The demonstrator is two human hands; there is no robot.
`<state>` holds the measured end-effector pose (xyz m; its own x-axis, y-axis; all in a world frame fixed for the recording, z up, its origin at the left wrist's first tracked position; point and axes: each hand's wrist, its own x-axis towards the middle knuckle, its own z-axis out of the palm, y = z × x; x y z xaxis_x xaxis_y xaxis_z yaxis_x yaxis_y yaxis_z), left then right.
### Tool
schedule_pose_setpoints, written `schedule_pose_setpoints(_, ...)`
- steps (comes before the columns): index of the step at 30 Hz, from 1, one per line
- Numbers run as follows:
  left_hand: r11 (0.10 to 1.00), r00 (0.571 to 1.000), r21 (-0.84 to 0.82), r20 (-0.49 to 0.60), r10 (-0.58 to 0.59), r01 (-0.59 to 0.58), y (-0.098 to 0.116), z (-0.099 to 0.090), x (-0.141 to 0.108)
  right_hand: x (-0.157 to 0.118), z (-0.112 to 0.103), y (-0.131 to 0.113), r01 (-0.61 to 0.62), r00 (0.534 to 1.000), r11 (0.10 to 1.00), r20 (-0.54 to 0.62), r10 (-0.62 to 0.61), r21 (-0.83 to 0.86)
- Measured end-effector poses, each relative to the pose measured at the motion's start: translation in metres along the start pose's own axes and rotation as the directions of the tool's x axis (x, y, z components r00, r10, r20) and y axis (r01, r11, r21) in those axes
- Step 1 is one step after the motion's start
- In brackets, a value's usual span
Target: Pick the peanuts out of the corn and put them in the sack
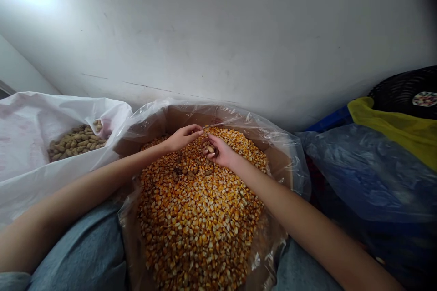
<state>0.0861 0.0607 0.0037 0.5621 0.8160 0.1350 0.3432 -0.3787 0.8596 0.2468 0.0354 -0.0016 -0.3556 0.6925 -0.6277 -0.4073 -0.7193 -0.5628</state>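
Right hand (221, 151) curled round peanuts (210, 149) over the corn kernels (201, 218) — and left hand (183, 137) just beside it — whether its fingertips meet, I can't tell!

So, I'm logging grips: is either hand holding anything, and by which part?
The right hand holds at least one in-shell peanut against its curled fingers; the exact part gripped is hidden. Whether the left hand holds anything cannot be told.
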Motion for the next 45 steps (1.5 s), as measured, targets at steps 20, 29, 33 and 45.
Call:
schedule_pose_setpoints(20,0.98,0.996,-0.2,-0.087,-0.033,0.015,0.01,0.018,0.002,0.0,0.0,-0.001,-0.049,0.998,0.999,-0.033,0.049,0.0)
schedule_pose_setpoints(29,0.919,0.994,0.393,0.089,-0.06,0.02,-0.014,0.041,-0.013,-0.008,-0.004,-0.016,0.097,0.995,0.991,-0.022,-0.095,0.096)
schedule_pose_setpoints(33,0.915,0.999,0.402,0.021,-0.034,0.022,-0.005,0.039,-0.012,-0.005,-0.007,-0.016,0.081,0.992,0.996,-0.102,-0.077,0.037)
schedule_pose_setpoints(45,0.991,0.985,0.131,-0.172,0.011,0.012,0.014,0.017,-0.003,-0.001,-0.004,-0.005,-0.068,0.994,0.998,0.086,0.067,0.012)
